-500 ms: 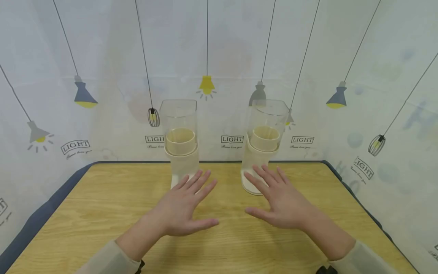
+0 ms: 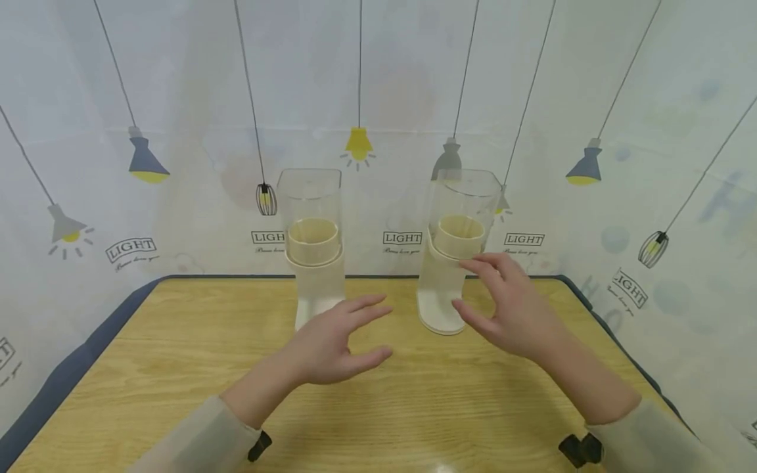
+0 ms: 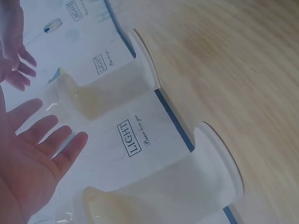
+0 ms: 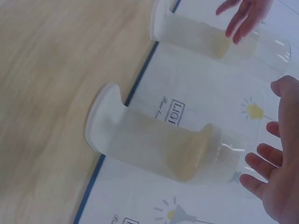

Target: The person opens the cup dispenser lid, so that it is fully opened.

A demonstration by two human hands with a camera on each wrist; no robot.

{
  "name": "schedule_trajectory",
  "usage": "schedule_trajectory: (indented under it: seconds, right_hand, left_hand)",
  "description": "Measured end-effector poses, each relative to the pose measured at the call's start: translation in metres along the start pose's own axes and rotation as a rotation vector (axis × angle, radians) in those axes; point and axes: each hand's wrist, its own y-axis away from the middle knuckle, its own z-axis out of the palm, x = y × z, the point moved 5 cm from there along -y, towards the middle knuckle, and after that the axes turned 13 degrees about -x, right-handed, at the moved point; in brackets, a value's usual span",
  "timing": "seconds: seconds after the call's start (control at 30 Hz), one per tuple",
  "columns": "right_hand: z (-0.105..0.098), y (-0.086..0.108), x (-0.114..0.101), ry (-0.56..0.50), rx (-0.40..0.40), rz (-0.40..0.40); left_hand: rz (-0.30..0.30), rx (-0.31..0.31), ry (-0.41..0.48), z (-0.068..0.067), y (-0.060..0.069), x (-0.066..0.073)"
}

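Head view, my left hand [image 2: 334, 345], fingers spread, nearest left white holder [image 2: 320, 286], my right hand [image 2: 523, 312], fingers loosely parted, near right white holder [image 2: 440, 289], both upright on table [image 2: 402, 420], left wrist view, my fingers wide, backdrop [image 3: 159, 144] lettered LIGHT [image 3: 129, 138], right wrist view, LIGHT partly hidden

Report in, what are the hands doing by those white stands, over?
Left hand empty. Right hand empty, near right stand, touch unclear. Right stand and left stand upright on table. Nothing visible blocking right hand.
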Motion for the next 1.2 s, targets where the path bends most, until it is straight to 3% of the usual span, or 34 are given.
schedule_trajectory:
  seconds: [0.17, 0.4, 0.63, 0.87, 1.07, 1.2]
  right_hand:
    - [-0.025, -0.019, 0.013, 0.025, 0.097, 0.043]
    - [-0.042, -0.051, 0.033, 0.014, 0.084, 0.145]
    - [-0.039, -0.073, 0.049, -0.079, 0.027, 0.271]
    - [-0.034, -0.090, 0.050, -0.116, 0.013, 0.288]
    - [-0.023, -0.092, 0.054, -0.151, -0.012, 0.342]
    - [-0.017, -0.091, 0.060, -0.153, 0.036, 0.386]
  left_hand:
    - [-0.011, 0.022, 0.044, -0.006, -0.019, -0.003]
    - [-0.014, 0.034, 0.092, -0.013, -0.056, -0.009]
    - [-0.075, -0.018, 0.140, -0.011, -0.090, -0.015]
    - [-0.144, -0.067, 0.149, -0.004, -0.122, -0.031]
    - [-0.211, -0.072, 0.190, 0.002, -0.142, -0.044]
    - [-0.250, -0.059, 0.250, 0.004, -0.153, -0.051]
